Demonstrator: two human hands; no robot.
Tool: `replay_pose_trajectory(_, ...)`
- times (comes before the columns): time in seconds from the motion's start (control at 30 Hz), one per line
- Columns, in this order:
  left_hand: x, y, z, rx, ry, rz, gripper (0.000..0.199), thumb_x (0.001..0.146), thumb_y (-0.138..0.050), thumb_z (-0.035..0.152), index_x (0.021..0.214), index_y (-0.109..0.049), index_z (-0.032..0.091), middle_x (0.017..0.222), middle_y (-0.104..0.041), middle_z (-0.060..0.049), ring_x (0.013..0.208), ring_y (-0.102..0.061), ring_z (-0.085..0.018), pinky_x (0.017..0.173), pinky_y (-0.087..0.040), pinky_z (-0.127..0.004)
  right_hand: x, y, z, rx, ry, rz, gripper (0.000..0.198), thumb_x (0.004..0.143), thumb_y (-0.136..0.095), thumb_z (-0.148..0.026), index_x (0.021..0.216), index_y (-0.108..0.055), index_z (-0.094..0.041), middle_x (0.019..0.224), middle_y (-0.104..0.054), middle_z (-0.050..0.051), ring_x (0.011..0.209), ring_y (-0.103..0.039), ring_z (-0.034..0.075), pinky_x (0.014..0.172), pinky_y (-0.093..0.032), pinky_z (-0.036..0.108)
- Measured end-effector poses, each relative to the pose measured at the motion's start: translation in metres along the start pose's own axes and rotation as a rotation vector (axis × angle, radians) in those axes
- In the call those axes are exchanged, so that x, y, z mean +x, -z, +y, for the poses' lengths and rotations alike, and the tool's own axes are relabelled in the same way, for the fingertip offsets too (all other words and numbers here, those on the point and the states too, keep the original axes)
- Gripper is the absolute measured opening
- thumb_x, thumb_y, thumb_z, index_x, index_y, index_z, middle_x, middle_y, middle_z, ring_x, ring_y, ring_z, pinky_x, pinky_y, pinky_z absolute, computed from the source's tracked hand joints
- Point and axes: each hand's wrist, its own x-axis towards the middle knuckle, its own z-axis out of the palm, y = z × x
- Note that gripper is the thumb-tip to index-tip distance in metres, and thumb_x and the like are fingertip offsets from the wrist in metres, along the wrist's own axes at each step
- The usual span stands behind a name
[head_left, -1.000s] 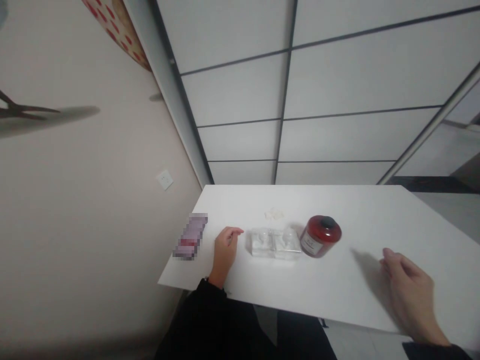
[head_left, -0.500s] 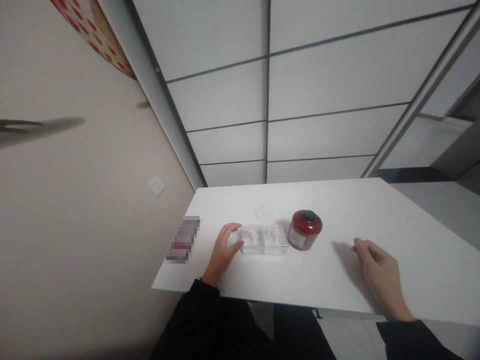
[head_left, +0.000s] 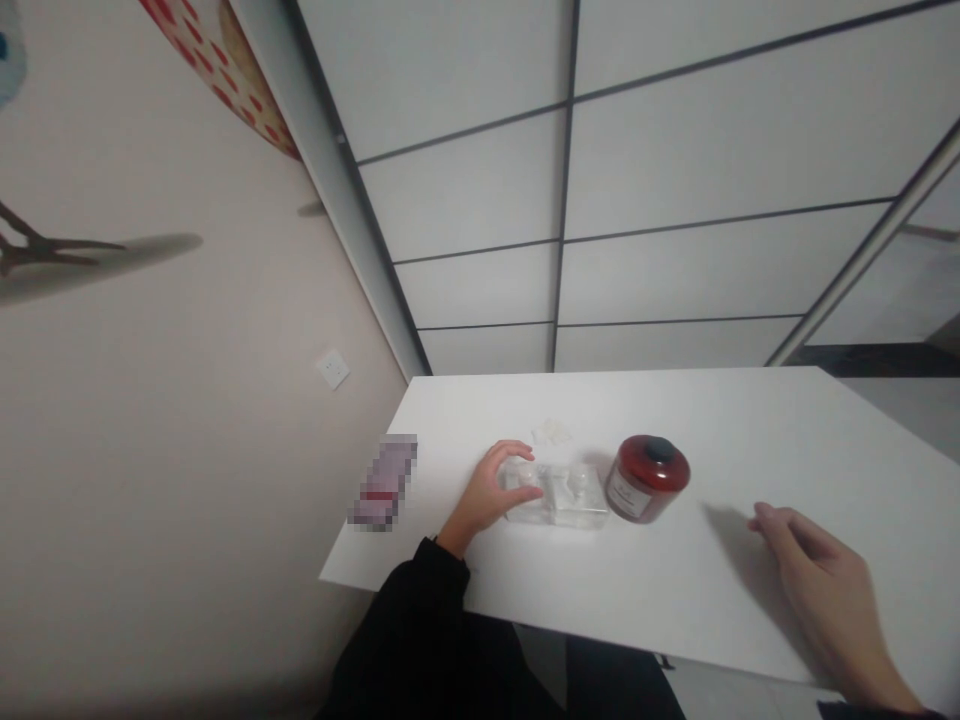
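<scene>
My left hand (head_left: 491, 488) reaches over the left part of a clear plastic case (head_left: 577, 505) lying on the white table. Its thumb and fingers are spread apart around a rounded clear bump on the case. Right beside the case stands a dark red bottle (head_left: 646, 480) with a black cap and a pale label. My right hand (head_left: 821, 575) hovers at the right, away from the case and bottle. Its fingers are curled, with thumb and fingertips together; whatever they hold, if anything, is hidden.
Small pale, nearly see-through pieces (head_left: 551, 432) lie behind the case. A blurred purple item (head_left: 386, 482) rests near the left edge of the white table (head_left: 720, 410). Beyond stand white panelled doors (head_left: 480, 210); a wall with a socket (head_left: 333, 370) is at the left.
My left hand has moved right, from the case's left end to over its left part. The view has swung left, so the table and things on it appear farther right.
</scene>
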Motion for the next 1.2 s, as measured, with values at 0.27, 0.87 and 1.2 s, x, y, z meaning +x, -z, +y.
replay_pose_trajectory(0.27,0.02,0.016,0.002,-0.094,-0.004,-0.203,0.05,0.074,-0.089,0.062,0.096,-0.072,0.021,0.128,-0.07,-0.011,0.127,-0.062,-0.029,0.118,-0.042,-0.045,0.001,-0.001,-0.005,-0.033,-0.087,0.001,0.059,0.068,-0.054,-0.086,0.066,-0.066,-0.028,0.071,-0.067,0.008,0.066,-0.058,0.03,0.058,-0.042,0.043)
replay_pose_trajectory(0.87,0.016,0.021,0.007,-0.086,0.022,-0.205,0.04,0.082,-0.086,0.056,0.105,-0.079,0.023,0.127,-0.069,-0.009,0.124,-0.062,-0.028,0.117,-0.043,-0.045,0.002,-0.003,-0.007,-0.048,-0.104,-0.019,0.059,0.072,-0.055,-0.081,0.069,-0.063,-0.023,0.063,-0.056,0.002,0.062,-0.049,0.021,0.061,-0.038,0.036)
replay_pose_trajectory(1.2,0.015,0.023,0.004,-0.06,0.028,-0.181,0.041,0.082,-0.085,0.055,0.105,-0.076,0.023,0.123,-0.069,-0.01,0.12,-0.063,-0.027,0.116,-0.044,-0.046,0.001,-0.004,-0.005,-0.013,-0.046,-0.021,0.06,0.076,-0.056,-0.081,0.067,-0.062,-0.022,0.06,-0.054,0.002,0.061,-0.049,0.02,0.061,-0.037,0.033)
